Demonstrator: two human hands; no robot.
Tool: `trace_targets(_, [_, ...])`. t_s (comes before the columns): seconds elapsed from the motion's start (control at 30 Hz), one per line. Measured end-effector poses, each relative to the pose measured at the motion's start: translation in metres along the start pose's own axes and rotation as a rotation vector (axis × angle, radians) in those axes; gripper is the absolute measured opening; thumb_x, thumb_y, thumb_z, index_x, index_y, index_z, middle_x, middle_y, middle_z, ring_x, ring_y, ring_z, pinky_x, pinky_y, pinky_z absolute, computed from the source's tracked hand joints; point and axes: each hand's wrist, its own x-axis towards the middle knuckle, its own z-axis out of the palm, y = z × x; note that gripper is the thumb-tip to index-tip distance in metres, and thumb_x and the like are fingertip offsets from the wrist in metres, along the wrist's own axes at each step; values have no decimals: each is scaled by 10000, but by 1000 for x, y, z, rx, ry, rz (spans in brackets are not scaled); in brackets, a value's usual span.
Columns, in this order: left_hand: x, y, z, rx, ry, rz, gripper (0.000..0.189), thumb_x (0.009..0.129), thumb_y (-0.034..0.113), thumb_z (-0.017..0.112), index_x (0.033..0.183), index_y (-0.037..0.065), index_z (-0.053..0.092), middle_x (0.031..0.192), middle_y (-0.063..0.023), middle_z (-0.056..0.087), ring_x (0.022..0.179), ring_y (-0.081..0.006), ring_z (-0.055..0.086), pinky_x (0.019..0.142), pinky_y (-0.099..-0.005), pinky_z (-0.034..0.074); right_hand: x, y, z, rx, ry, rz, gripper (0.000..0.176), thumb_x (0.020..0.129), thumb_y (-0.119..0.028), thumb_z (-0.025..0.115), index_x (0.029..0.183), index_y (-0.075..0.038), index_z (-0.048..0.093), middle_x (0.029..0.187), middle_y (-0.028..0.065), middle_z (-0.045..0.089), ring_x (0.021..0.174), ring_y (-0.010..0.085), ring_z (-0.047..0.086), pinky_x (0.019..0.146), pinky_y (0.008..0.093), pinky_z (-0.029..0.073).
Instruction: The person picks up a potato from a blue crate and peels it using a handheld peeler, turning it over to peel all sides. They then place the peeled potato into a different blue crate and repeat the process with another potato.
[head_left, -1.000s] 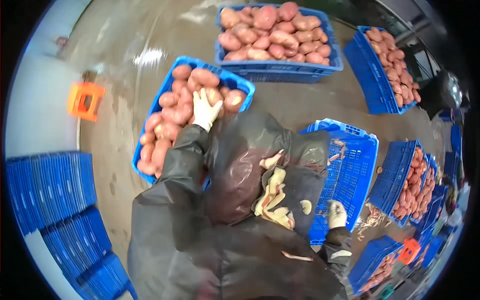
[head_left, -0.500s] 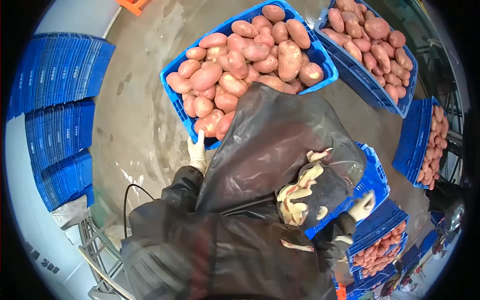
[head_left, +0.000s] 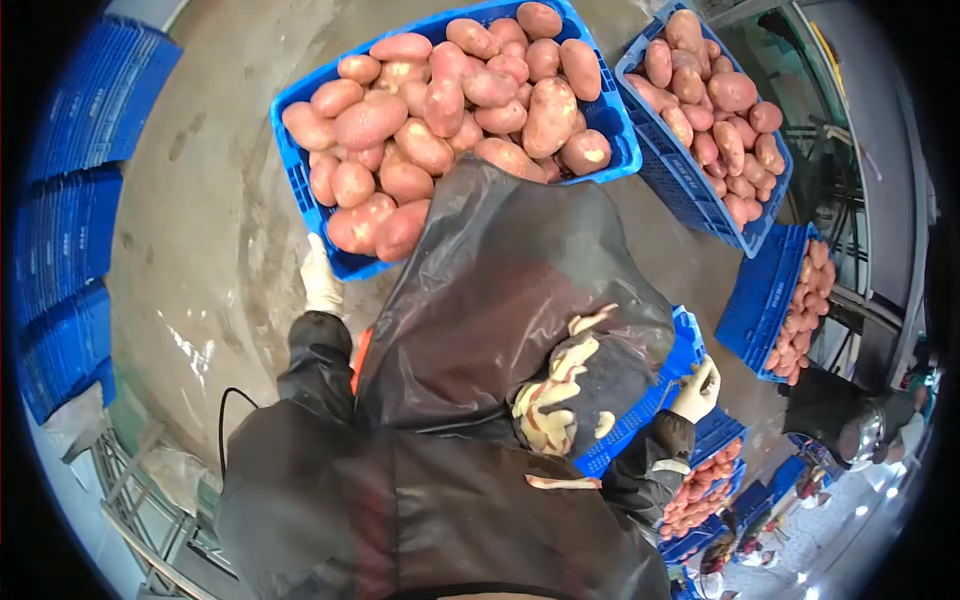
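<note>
My left hand (head_left: 320, 278), in a pale glove, has its fingers stretched out beside the lower left corner of a blue crate (head_left: 300, 185) heaped with red-skinned potatoes (head_left: 372, 120). My right hand (head_left: 697, 390), also gloved, is curled at the right, with a small dark spot showing between its fingers; what it holds is too small to make out. It is beside a blue crate (head_left: 625, 440) partly under my dark apron (head_left: 510, 270). Pale peelings (head_left: 550, 405) lie on the apron in my lap, and one longer strip (head_left: 562, 483) lies lower down.
More potato-filled crates stand at the upper right (head_left: 690, 195), right (head_left: 765, 300) and lower right (head_left: 715, 440). Stacked blue crates (head_left: 90, 110) line the left side. Metal frames (head_left: 145, 520) are at the lower left. A person's dark-clothed limb (head_left: 825, 410) shows at the right.
The view has shifted, so the crates appear further left. My left hand stays by the crate's corner. My right hand has come up slightly and shows more sharply. More of the other person shows.
</note>
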Motion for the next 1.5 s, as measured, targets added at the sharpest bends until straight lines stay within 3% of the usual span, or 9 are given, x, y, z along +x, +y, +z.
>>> trace_targets(0.17, [-81,27,-2,-546,-111,-376,541,965,429,255,1223,1,463,998,-110,611,887,-229,541,846,-324,406,14,-11,-13,124,70,23,210,890,-221,573,992,-42,610,789,28,575,560,33,432,507,172,366])
trace_targets(0.73, [-122,95,89,258,-661,-450,400,933,340,378,1136,31,532,1044,-145,600,947,-239,550,834,-343,415,18,26,-24,327,288,363,155,884,-169,575,935,-30,620,725,3,576,541,27,420,482,172,321])
trace_targets(1.07, [-57,208,52,1610,-1642,258,266,897,254,501,1031,52,611,989,-122,625,915,-229,575,815,-322,428,-66,5,4,346,7,235,168,852,-75,607,1006,-19,646,894,22,633,754,57,536,684,199,429])
trace_targets(1.13, [2,205,45,970,-1599,276,212,892,228,522,982,69,631,899,-97,623,853,-203,580,726,-307,461,-77,-1,0,346,70,200,167,851,-75,608,1003,-16,646,899,32,637,764,67,544,701,208,436])
trace_targets(1.2, [25,216,124,1207,-1345,1016,196,841,136,569,1016,58,609,929,-99,616,828,-186,579,730,-308,470,-71,-4,-3,281,146,140,165,853,-90,606,988,-4,644,901,69,647,795,92,565,749,225,446])
trace_targets(1.23, [-76,274,194,976,-1286,900,264,826,108,564,1082,41,574,1014,-124,615,906,-232,585,769,-329,468,-67,-14,-7,180,146,6,176,870,-126,584,987,-8,641,891,78,649,777,98,577,711,236,462])
trace_targets(1.3, [-47,210,309,627,-973,1453,349,814,174,586,1121,14,542,1037,-180,613,948,-301,588,795,-371,463,-64,-55,-24,227,52,191,196,885,-185,558,969,-34,650,853,58,650,658,105,577,584,257,470])
trace_targets(1.4, [14,99,449,724,-1076,903,457,767,304,626,1095,-2,544,953,-267,607,923,-376,585,801,-420,459,-61,-42,-26,64,229,-124,196,830,-195,626,956,-48,656,793,107,645,675,130,588,616,246,471])
trace_targets(1.5, [1,110,453,1040,-1093,1157,377,780,287,605,1030,6,583,899,-223,637,865,-351,617,737,-421,477,-74,-81,-55,62,194,183,196,824,-168,621,973,-45,655,832,104,665,716,168,623,673,266,485])
